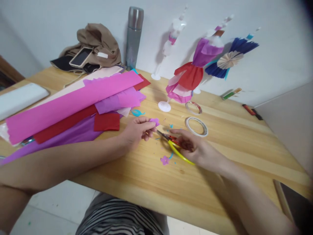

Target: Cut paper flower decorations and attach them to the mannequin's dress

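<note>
My left hand (138,130) pinches a small purple paper piece (155,121) just above the wooden table (227,156). My right hand (193,147) grips yellow-handled scissors (172,145), whose blades point left toward that piece. A small purple paper cutout (164,160) lies on the table below the scissors, among tiny teal scraps.
Sheets of pink, red and purple crepe paper (73,104) are stacked at the left. Two tape rolls (197,126) lie beyond my right hand. Paper-dressed doll figures (188,76) stand at the back by a steel flask (134,36), a brown bag and a phone (81,57).
</note>
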Demonstrator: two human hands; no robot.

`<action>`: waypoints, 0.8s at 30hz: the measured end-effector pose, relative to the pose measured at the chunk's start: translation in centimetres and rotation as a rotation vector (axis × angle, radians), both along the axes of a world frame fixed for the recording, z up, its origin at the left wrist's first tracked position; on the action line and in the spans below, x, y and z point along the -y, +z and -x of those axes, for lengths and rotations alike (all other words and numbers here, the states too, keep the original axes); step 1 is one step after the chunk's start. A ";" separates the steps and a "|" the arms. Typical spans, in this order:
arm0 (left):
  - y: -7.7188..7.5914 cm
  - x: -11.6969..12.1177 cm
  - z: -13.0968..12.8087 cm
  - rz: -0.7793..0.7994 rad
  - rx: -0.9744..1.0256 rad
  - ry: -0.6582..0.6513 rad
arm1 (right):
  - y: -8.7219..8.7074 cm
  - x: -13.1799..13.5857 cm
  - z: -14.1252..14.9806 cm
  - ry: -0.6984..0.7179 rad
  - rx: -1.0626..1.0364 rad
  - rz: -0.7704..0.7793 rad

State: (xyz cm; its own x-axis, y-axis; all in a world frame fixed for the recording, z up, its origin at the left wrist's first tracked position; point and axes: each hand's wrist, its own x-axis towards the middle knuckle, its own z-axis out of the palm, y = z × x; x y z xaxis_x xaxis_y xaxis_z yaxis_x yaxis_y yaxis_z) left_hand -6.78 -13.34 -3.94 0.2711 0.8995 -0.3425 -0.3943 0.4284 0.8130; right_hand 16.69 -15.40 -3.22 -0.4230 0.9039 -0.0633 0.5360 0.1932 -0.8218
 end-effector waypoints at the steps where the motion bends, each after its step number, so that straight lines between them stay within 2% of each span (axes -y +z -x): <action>1: 0.0 -0.1 0.0 0.003 0.008 0.023 | 0.2 -0.4 -0.3 -0.007 -0.064 0.045; 4: 0.3 -0.5 -0.4 -0.003 0.022 0.065 | 0.6 -1.3 -0.7 0.030 -0.222 0.140; 6: 0.4 -0.8 -0.9 -0.032 0.029 0.053 | 0.5 -1.5 -0.4 0.050 -0.309 0.133; 8: 0.4 -0.7 -1.5 -0.082 0.028 0.016 | 0.0 -1.3 0.2 -0.005 -0.352 0.044; 11: 0.2 -0.2 -1.9 -0.149 -0.013 -0.061 | -1.2 -0.6 1.2 -0.190 -0.390 -0.127; 14: 0.3 0.5 -2.0 -0.190 -0.027 -0.090 | -2.1 0.4 1.7 -0.237 -0.381 -0.183; 16: 0.6 0.8 -2.0 -0.206 0.001 -0.105 | -2.0 1.0 1.9 -0.214 -0.335 -0.203; 19: 1.1 1.1 -2.0 -0.216 0.040 -0.129 | -1.2 1.7 2.3 -0.097 -0.252 -0.237; 24: 1.7 1.4 -2.0 -0.215 0.040 -0.129 | 0.1 2.2 2.9 -0.020 -0.235 -0.197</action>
